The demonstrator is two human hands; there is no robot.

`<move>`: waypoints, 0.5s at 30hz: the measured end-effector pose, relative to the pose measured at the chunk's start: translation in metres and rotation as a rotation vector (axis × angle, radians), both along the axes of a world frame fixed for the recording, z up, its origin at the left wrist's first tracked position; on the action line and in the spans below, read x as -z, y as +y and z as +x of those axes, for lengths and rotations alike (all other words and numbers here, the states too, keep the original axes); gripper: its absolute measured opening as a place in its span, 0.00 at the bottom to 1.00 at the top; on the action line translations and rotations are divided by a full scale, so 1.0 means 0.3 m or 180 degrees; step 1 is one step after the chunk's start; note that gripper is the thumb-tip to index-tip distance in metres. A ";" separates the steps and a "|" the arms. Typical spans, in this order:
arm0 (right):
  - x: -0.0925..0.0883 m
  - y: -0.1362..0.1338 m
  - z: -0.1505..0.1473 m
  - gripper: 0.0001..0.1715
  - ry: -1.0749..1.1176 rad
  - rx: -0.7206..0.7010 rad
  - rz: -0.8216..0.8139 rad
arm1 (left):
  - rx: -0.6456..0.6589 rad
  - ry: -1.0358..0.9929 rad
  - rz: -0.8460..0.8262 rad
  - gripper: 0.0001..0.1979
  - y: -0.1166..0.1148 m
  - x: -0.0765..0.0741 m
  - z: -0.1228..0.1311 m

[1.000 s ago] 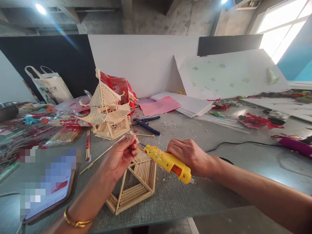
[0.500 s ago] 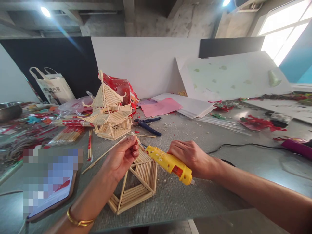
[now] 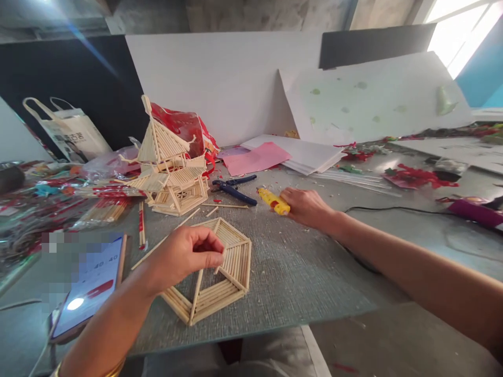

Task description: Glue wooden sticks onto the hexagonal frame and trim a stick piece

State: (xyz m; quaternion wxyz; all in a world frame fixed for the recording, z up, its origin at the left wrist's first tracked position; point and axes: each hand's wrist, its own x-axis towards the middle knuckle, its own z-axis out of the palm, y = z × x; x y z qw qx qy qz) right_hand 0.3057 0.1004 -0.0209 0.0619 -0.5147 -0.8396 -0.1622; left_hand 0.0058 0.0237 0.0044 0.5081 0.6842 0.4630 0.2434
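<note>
My left hand (image 3: pixel 188 256) is closed in a pinch above a hexagonal stick frame (image 3: pixel 222 301). From the pinch a short wooden stick (image 3: pixel 217 270) points down at the frame's inner part; the rest of it is hidden by my fingers. The frame lies flat on the table, its sections filled with rows of thin sticks. Farther right, my right hand (image 3: pixel 308 207) is wrapped round a yellow hot glue gun (image 3: pixel 275 202), held away from the frame with its nozzle toward the pliers.
Behind the frame stands a stick pagoda model (image 3: pixel 168 173), beside blue-handled pliers (image 3: pixel 236 191). A phone (image 3: pixel 90 288) lies at left near bagged sticks (image 3: pixel 108 212). Pink paper (image 3: pixel 257 158) rests at the back. A black cable (image 3: pixel 393 208) runs along the right.
My right hand has drawn the glue gun away from the left hand, forward and to the right. My left hand has turned over and come down over the frame with the short stick.
</note>
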 end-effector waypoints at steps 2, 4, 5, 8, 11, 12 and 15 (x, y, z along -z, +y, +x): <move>0.007 0.023 0.012 0.18 -0.0051 0.0120 -0.0144 | 0.0239 0.0708 0.0307 0.07 -0.004 0.006 -0.016; 0.007 0.028 0.010 0.20 -0.0055 0.0194 -0.0200 | 0.0341 0.1076 0.0532 0.07 -0.004 0.016 -0.022; 0.004 0.027 0.007 0.20 -0.0040 0.0197 -0.0209 | 0.0382 0.1157 0.0613 0.06 -0.005 0.020 -0.021; -0.001 0.018 -0.001 0.22 0.0015 0.0130 -0.0191 | 0.0514 0.1239 0.0758 0.05 -0.008 0.026 -0.013; 0.004 0.017 0.001 0.23 0.0001 0.0103 -0.0185 | 0.0596 0.1175 0.0869 0.05 -0.014 0.024 -0.006; 0.007 0.019 0.003 0.23 -0.0005 0.0110 -0.0188 | 0.0612 0.1131 0.0929 0.06 -0.015 0.024 -0.005; 0.018 0.027 0.010 0.24 -0.0002 0.0094 -0.0180 | 0.0676 0.1169 0.1133 0.07 -0.019 0.022 -0.004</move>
